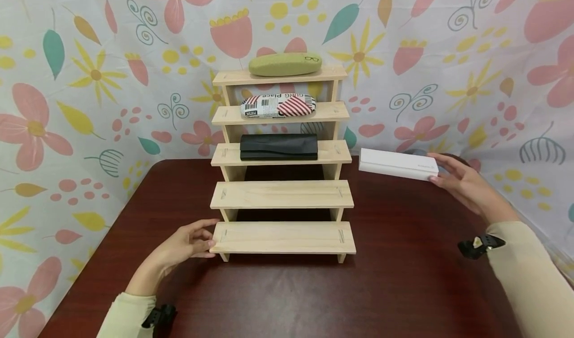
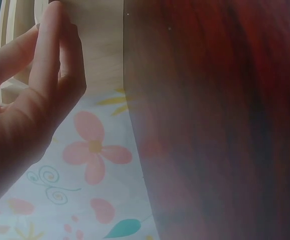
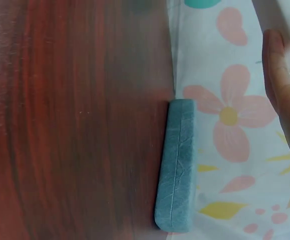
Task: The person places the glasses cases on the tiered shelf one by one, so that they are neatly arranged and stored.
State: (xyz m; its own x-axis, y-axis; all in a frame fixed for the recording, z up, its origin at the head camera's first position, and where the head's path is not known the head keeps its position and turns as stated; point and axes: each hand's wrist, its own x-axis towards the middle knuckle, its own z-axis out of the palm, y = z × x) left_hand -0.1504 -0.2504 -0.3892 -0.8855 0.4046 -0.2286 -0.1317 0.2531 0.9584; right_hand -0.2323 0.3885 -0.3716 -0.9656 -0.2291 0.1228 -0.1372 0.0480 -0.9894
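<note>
A pale wooden stepped rack stands on the table. My left hand holds the left end of its bottom step, fingers bent at the edge. My right hand pinches the right end of a white oblong box, raised to the right of the rack. In the right wrist view, only part of that box shows. On the top step lies a green glasses case. Below it sits a printed case with red stripes, and a black case occupies the middle step.
A blue-grey case lies at the back edge of the dark red table, mostly hidden behind the white box in the head view. Something dark shows behind the right hand. Flowered cloth hangs behind the table.
</note>
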